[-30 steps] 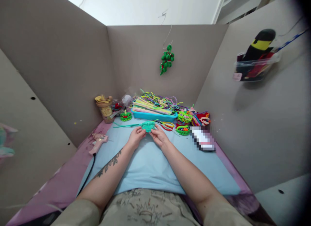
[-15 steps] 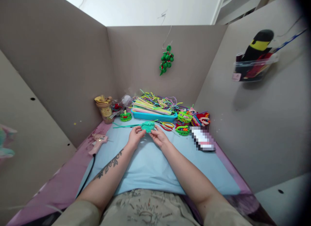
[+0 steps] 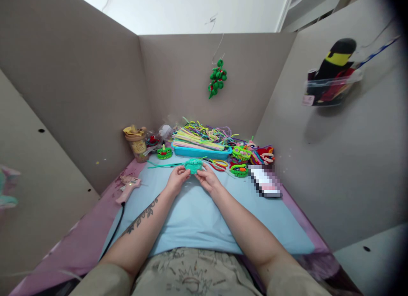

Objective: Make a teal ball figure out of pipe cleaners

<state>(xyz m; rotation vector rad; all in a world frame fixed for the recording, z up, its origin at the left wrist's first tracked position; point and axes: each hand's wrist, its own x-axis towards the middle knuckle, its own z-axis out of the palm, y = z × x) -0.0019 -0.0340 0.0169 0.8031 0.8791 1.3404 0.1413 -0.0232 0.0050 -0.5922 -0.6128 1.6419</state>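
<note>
Both my hands meet over the light blue mat (image 3: 197,219) and pinch a small teal pipe-cleaner coil (image 3: 193,164). My left hand (image 3: 177,179) grips its left side with closed fingers, and a teal pipe-cleaner tail (image 3: 159,165) trails off to the left. On the coil's right side my right hand (image 3: 207,179) holds it between thumb and fingers. Just beyond the coil stands a blue tray (image 3: 200,150) heaped with coloured pipe cleaners (image 3: 204,134).
A pink glue gun (image 3: 129,186) with a black cord lies left of the mat. A tan cup (image 3: 137,142) and a small green figure (image 3: 164,152) stand at the back left. Finished green and red pieces (image 3: 248,158) sit right. Grey partition walls enclose the desk; a green ornament (image 3: 216,79) hangs.
My hands and the teal coil have stayed almost in place, with only slight finger shifts on the coil.
</note>
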